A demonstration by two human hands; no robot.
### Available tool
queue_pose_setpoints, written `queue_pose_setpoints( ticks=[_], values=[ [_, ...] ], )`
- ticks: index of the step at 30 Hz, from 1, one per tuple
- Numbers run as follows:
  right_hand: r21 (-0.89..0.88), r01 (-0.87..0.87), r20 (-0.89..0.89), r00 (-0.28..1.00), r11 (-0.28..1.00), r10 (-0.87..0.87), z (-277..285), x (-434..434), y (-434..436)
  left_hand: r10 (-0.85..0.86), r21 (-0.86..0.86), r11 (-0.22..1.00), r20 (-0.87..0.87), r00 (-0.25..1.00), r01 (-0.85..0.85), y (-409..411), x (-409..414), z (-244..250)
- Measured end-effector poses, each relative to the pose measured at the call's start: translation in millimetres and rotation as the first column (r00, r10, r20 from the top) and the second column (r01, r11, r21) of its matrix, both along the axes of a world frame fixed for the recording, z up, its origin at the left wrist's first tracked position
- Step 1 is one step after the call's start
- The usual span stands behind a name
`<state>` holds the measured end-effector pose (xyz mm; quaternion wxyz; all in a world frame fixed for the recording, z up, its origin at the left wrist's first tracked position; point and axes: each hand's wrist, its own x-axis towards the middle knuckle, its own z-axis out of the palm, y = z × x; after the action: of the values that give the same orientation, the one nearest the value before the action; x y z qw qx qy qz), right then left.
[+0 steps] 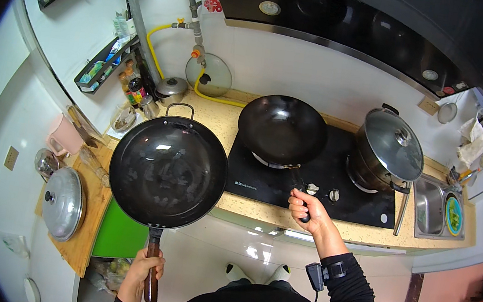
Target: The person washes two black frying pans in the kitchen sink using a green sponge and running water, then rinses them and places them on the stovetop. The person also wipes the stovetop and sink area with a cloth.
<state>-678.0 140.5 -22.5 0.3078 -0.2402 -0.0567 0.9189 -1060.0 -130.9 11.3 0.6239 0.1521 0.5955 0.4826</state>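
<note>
My left hand [142,271] is shut around the brown wooden handle [153,254] of a black wok [168,171]. This wok is held up at the left, its inside facing me and a metal loop handle at its far rim. My right hand [309,210] grips the dark handle of a second black wok [282,129], which sits on the left burner of the black gas cooktop [249,177]. Both woks look bare inside. To the right, a tall steel pot [366,166] with a glass lid [394,144] stands over the other burner.
A steel sink [428,205] holding a basin of greens [453,214] lies at the right. On the left are a wooden board [92,209], a domed metal lid [62,204], a pink jug [65,135] and sauce bottles [136,87]. A range hood [334,20] hangs above.
</note>
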Motion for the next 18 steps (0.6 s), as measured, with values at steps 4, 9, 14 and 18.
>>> queue_pose_setpoints(
  ticks=[4,9,14,18],
  values=[
    [-0.053,0.009,0.014,1.000,0.999,-0.008,-3.8,-0.2,3.5,0.014,-0.006,1.000,-0.011,1.000,-0.014,1.4,6.2,4.7],
    [-0.133,0.088,0.181,0.982,0.987,-0.063,8.1,-8.8,4.0,0.037,0.014,0.999,0.005,0.999,-0.037,1.6,12.5,7.9],
    [-0.105,-0.049,-0.021,0.999,0.993,0.047,0.9,2.9,11.5,0.026,0.001,1.000,-0.018,0.999,-0.026,-1.2,10.9,5.5],
    [0.007,-0.017,0.049,0.999,1.000,0.017,8.2,-1.6,9.7,0.022,0.000,1.000,-0.026,0.999,-0.022,1.1,10.8,4.5]
  ],
)
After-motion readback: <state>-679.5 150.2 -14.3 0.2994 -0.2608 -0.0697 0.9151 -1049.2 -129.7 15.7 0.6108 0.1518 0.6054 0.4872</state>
